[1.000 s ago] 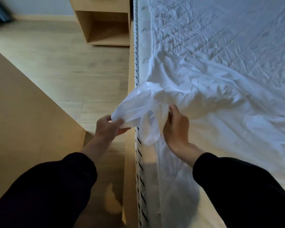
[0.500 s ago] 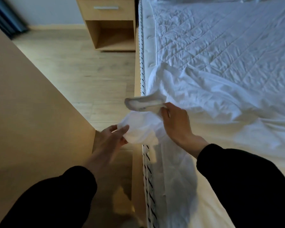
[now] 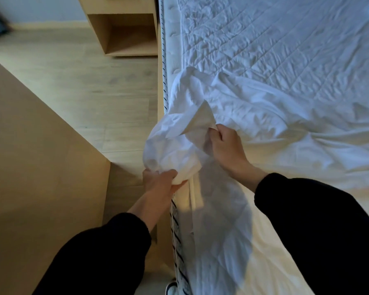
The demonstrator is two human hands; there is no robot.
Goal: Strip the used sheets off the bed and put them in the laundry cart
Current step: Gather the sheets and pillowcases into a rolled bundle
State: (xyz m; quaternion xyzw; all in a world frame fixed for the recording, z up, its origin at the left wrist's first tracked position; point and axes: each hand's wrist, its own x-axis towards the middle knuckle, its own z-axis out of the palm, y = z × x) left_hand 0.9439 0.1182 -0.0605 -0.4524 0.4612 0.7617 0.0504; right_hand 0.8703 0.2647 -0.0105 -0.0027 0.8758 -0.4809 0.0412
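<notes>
Wood floor (image 3: 77, 88), nightstand (image 3: 124, 28) beside bed (image 3: 285, 39). Our hands apart: left hand (image 3: 160, 184) clutches bunched sheet (image 3: 254, 107) at mattress edge; right hand (image 3: 226, 145) pinches fold above.

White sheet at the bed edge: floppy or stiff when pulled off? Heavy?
Likely floppy: the sheet bunches and creases where the left hand and right hand grip it. Probably light: a pinch lifts its corner. May drag, since much of it lies spread over the quilted mattress.
</notes>
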